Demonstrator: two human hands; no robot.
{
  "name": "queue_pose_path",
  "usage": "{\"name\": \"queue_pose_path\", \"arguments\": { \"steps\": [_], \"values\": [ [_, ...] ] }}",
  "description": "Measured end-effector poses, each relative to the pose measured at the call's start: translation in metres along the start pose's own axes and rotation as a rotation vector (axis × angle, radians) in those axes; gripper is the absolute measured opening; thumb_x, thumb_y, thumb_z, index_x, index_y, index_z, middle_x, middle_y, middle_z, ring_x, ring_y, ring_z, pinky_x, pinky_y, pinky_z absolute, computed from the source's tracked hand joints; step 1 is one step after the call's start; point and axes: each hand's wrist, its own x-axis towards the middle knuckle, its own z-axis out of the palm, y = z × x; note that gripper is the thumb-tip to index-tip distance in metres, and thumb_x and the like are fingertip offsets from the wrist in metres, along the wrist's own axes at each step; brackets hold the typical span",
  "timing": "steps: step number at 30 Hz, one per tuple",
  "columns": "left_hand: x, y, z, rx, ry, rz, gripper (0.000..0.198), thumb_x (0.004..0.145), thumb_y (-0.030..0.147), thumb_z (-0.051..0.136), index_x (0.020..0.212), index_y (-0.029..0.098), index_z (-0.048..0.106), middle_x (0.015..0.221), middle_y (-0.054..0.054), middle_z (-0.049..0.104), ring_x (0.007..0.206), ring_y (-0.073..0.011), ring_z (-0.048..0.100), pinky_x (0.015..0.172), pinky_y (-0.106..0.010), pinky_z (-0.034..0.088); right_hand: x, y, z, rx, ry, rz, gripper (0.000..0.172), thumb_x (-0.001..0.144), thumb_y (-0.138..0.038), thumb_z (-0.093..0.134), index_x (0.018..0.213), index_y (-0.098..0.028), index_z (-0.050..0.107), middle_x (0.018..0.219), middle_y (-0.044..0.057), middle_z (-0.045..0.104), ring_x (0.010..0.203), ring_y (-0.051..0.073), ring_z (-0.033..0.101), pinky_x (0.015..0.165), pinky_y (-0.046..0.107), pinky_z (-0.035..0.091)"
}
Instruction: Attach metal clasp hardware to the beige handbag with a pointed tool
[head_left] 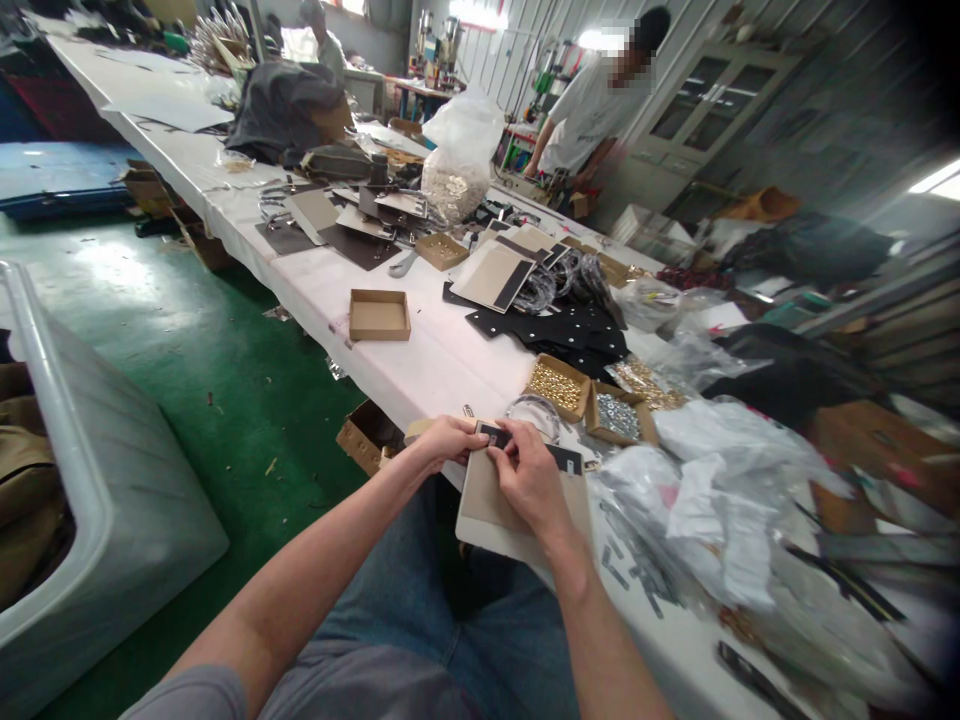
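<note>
A flat beige panel (491, 502) with a black strip (566, 459) along its far edge rests at the table's near edge, above my lap. My left hand (450, 441) pinches the panel's far left corner, thumb on the black strip. Fingers bent together, my right hand (531, 478) presses at the same strip, close to the left thumb. Whatever lies between its fingertips is too small or hidden to make out. A small metal piece shows on the strip right of my right hand. Just beyond the panel lies a clear looped cord (534, 408).
Small boxes hold gold fittings (556, 386) and silver fittings (616, 414). A shallow cardboard box (379, 315) sits farther left. Black pieces (555, 332) and stacked panels (491, 272) lie beyond. Plastic bags (720, 490) crowd the right. A grey bin (127, 500) stands left; a person (592, 115) stands across the table.
</note>
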Motion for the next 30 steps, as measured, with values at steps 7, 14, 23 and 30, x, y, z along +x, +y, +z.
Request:
{"name": "queue_pose_path", "arguments": {
  "steps": [7,14,23,30],
  "values": [
    [0.000,0.000,-0.001,-0.037,-0.040,0.017,0.060,0.059,0.058,0.106,0.091,0.013,0.086,0.074,-0.003,0.073,0.059,-0.0102,0.059,0.059,-0.024,0.046,-0.003,0.002,0.006,0.032,-0.013,-0.081,0.028,0.112,-0.022,0.057,0.137,-0.030,0.067,0.141,0.009,0.071,0.134,0.033,0.066,0.119,0.054,0.055],
    [0.001,-0.003,-0.002,-0.012,-0.029,0.018,0.063,0.061,0.062,0.105,0.094,0.011,0.088,0.078,-0.006,0.077,0.062,-0.0120,0.063,0.061,-0.025,0.049,-0.005,0.006,0.009,0.030,0.001,-0.014,0.036,0.109,-0.022,0.063,0.144,-0.031,0.066,0.133,0.007,0.076,0.120,0.032,0.072,0.111,0.051,0.058],
    [-0.004,0.006,0.003,0.001,0.023,-0.026,0.056,0.065,0.057,0.107,0.096,0.013,0.089,0.078,-0.005,0.078,0.067,-0.0141,0.067,0.067,-0.027,0.054,-0.005,0.009,0.013,0.058,-0.013,0.004,0.030,0.108,-0.024,0.061,0.138,-0.029,0.066,0.129,0.008,0.075,0.117,0.032,0.071,0.108,0.050,0.056],
    [-0.002,0.008,0.007,0.001,0.055,-0.045,0.045,0.069,0.046,0.106,0.093,0.012,0.088,0.075,-0.004,0.076,0.062,-0.0122,0.063,0.063,-0.026,0.050,-0.007,0.010,0.012,0.049,-0.007,0.022,0.024,0.108,-0.026,0.060,0.132,-0.028,0.065,0.125,0.009,0.076,0.112,0.032,0.071,0.103,0.050,0.056]
  ]
}}
